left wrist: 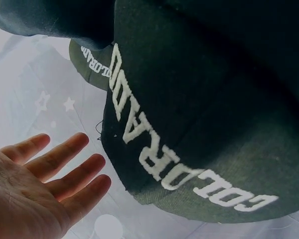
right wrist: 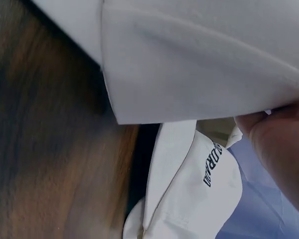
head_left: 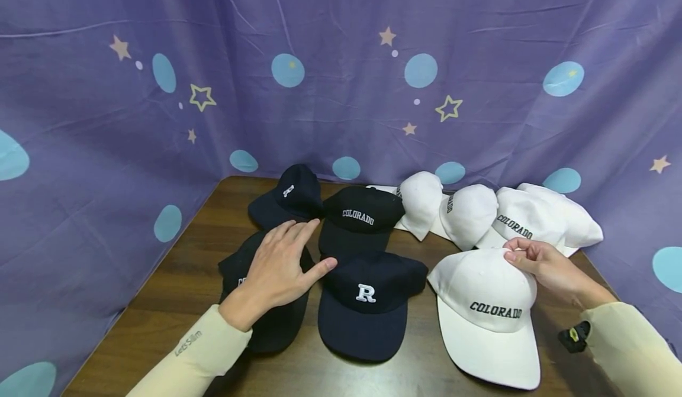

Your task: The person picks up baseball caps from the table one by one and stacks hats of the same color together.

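In the head view my right hand (head_left: 549, 270) pinches the crown of a white COLORADO cap (head_left: 490, 349) near the table's front right. The right wrist view shows the thumb (right wrist: 284, 149) at the edge of this cap's white cloth (right wrist: 189, 74). My left hand (head_left: 279, 270) hovers with fingers spread over a black cap (head_left: 279, 329), partly hiding its lettering. In the left wrist view the left hand (left wrist: 45, 189) holds nothing, apart from a dark COLORADO cap (left wrist: 204, 124). Between the hands lies a navy cap (head_left: 362, 332) with a white R.
At the back left are a navy cap (head_left: 301, 190) and a black COLORADO cap (head_left: 362, 231). Several white caps (head_left: 469, 216) line the back right. The caps rest on a brown wooden table (head_left: 176, 296), with a purple patterned curtain (head_left: 341, 18) hanging behind and beside it.
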Available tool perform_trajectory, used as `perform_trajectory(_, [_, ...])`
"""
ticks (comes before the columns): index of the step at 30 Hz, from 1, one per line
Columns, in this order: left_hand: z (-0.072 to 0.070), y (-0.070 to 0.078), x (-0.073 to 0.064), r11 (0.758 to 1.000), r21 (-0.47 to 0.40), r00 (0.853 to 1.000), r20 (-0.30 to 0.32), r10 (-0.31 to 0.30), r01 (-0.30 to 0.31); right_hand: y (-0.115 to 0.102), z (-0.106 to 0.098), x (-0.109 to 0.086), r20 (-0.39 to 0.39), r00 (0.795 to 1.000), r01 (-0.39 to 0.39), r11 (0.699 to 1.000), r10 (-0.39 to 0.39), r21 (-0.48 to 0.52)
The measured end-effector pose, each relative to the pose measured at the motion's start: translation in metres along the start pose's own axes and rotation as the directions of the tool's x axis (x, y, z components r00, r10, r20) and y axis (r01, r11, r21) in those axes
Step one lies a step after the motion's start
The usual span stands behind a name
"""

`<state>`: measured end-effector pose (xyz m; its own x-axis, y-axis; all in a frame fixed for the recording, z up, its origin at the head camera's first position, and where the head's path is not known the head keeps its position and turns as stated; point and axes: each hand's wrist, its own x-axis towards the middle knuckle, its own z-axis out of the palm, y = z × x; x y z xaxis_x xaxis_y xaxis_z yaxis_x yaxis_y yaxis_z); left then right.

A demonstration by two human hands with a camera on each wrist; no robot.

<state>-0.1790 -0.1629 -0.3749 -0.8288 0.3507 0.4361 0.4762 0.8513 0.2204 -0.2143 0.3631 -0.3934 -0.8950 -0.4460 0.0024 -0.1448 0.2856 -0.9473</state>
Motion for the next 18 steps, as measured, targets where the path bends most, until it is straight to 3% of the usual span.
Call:
perform_trajectory(7, [0.001, -0.0005, -0.0002, 1.0, 0.001, 1.0, 0.004, 0.001, -0.001, 0.0018, -0.0013, 0.0023, -0.034, 0.999, -0.045, 0.994, 0.042, -0.097])
perform_trajectory(18, [0.0008, -0.0034, 0.0004, 1.0, 0.018, 1.0, 0.025, -0.014, 0.014, -0.0076, 0.0016, -0.0021, -0.16, 0.984, 0.032, 0.964, -0.077, -0.264])
